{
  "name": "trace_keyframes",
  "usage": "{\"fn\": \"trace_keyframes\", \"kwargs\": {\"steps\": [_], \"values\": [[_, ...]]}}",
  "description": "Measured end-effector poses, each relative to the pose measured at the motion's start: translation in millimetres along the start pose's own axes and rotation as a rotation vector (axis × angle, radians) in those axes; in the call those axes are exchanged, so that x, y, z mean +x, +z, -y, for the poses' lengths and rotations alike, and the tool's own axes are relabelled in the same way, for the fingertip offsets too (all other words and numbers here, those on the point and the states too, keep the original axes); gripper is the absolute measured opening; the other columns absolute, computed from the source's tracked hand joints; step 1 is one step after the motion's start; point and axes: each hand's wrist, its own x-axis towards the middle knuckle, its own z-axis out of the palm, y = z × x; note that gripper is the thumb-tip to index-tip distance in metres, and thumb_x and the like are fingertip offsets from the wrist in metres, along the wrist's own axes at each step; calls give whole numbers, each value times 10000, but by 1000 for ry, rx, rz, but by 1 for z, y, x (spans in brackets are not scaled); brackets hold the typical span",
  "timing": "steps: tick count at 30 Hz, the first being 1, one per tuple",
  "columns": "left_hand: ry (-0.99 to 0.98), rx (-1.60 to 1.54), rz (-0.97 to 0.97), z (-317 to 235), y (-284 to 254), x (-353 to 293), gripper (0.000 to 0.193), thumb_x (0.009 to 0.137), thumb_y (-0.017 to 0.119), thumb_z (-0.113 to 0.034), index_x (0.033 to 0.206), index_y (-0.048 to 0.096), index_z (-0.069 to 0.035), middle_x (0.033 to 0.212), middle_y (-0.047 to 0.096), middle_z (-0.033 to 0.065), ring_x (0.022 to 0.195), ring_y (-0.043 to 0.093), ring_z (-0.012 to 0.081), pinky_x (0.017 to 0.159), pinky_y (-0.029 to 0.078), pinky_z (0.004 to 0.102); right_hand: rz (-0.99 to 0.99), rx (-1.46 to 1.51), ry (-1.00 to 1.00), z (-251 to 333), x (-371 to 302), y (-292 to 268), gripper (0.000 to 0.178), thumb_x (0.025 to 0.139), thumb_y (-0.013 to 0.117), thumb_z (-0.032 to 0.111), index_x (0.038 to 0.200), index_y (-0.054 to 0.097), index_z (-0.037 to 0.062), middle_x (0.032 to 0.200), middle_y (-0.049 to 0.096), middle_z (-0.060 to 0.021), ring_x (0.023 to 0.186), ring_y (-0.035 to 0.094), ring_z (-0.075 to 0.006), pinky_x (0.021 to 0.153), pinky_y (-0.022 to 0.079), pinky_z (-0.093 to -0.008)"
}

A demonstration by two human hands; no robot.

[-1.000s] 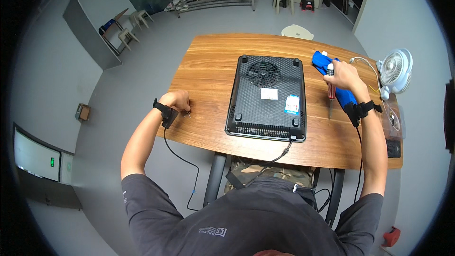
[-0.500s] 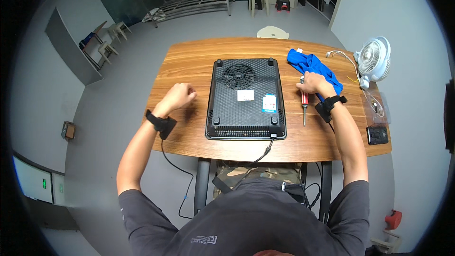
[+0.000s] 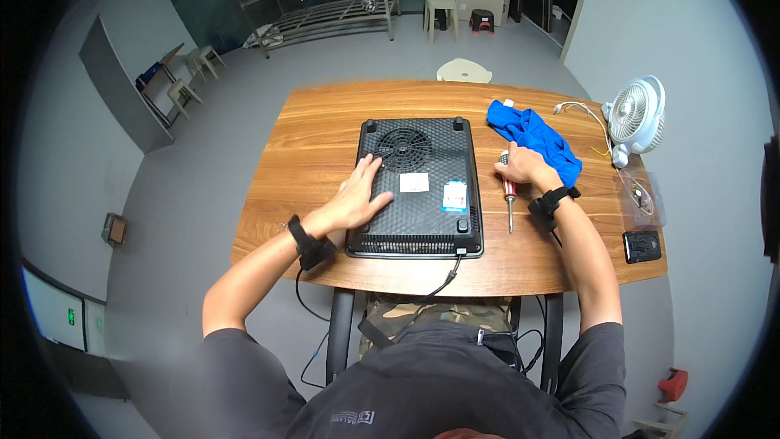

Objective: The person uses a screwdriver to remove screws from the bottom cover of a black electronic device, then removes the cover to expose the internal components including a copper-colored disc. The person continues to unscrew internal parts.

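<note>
1. Black plastic lies under the left hand [image 3: 355, 197], whose fingers are spread, thumb apart, over the left half of the appliance's grilled panel; whether every fingertip touches cannot be told.
2. The right hand [image 3: 526, 165], right of centre, pinches the upper end of a screwdriver [image 3: 509, 189] between thumb and fingers; its shaft points toward the lower edge of the frame, beside the appliance and apart from it.
3. The flat appliance [image 3: 439, 150] sits mid-frame with its feet and round vent facing up, its cord [image 3: 445, 280] leaving the near edge.
4. The step in hand looks like feeling over or steadying this underside, with the tool kept ready. Bringing the screwdriver to bear would call for a steady left palm, a fuller grip on the handle and an upright shaft.
5. Compared with half a second ago, the left hand has come from the bare wood at left onto the panel; the right hand keeps its pinch on the screwdriver.
6. Farther out, a blue cloth [image 3: 536, 136] lies just beyond the right hand, a white fan [image 3: 636, 114] stands at upper right, and a black phone-like slab [image 3: 642, 247] rests near the table's [image 3: 272, 154] right edge.
</note>
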Motion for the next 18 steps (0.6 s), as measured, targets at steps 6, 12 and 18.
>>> {"fn": "trace_keyframes", "kwargs": {"steps": [6,12,18], "values": [[24,46,-52,-6,17,-13,772,1002,611,-424,1587,294,-32,1690,128,255,1578,76,427,1254,156,549,-107,-11,-92,-2,-1,8,751,935,606,559,1288,511,-98,1045,714,-301,1008,697,-444,900,547,-513],[55,-22,-137,-5,22,-15,736,981,633,-365,1567,336,-33,1687,160,244,1577,100,415,1261,165,519,-179,-110,-118,9,-4,-10,723,986,528,631,1222,595,-50,947,735,-237,935,724,-403,851,565,-484],[67,-15,-150,-3,23,-16,708,974,642,-314,1561,355,-40,1690,154,234,1573,97,434,1265,181,520,-387,216,-357,40,31,-35,682,993,585,565,1256,598,-64,1156,662,-278,1088,655,-424,960,531,-466]]}}
